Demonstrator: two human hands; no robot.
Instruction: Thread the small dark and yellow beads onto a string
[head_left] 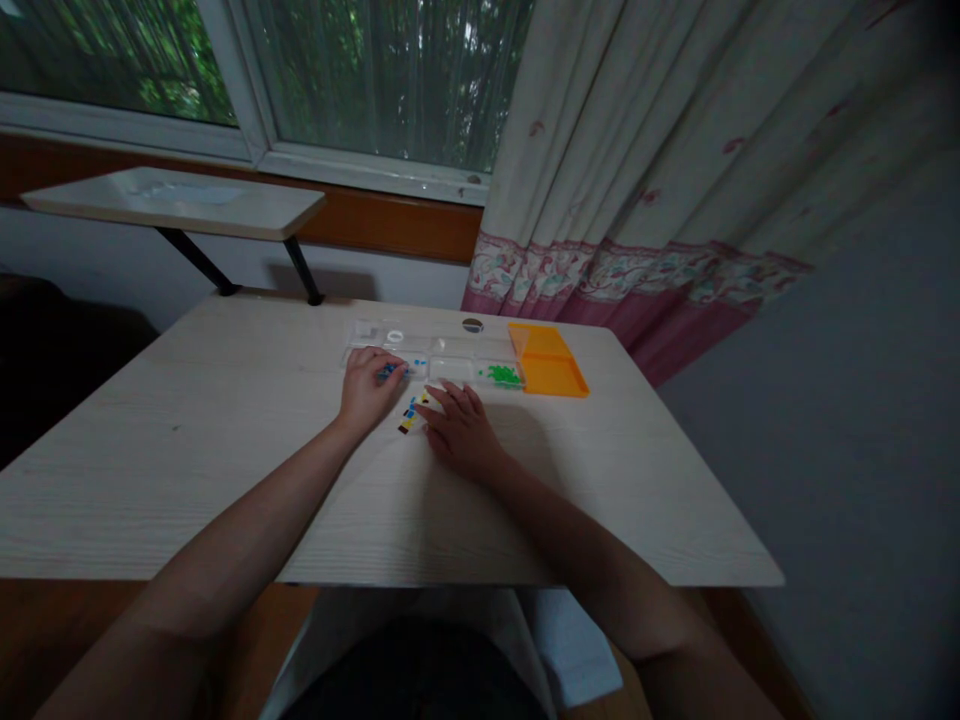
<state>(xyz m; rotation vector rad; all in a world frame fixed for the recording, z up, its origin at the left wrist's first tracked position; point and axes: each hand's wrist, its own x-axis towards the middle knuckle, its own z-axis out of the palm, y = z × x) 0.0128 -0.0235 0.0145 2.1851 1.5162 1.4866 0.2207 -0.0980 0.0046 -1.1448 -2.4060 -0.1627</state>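
Left hand (369,390) curls over blue pieces (419,362) in clear compartment tray (452,370), cannot tell if gripping; right hand (463,428), fingers spread, meets multicoloured strip (409,413), apparently steadying it.

Beyond the pale wood-grain table (187,460), a white-framed glass window (390,85) shows green foliage (184,80). A cream, pink-hemmed fabric curtain (645,150) hangs behind the table's right; right of the table rises a plain grey wall (840,430). A pale, black-legged shelf (247,218) stands at the table's far left, brown flooring (45,625) below the table.
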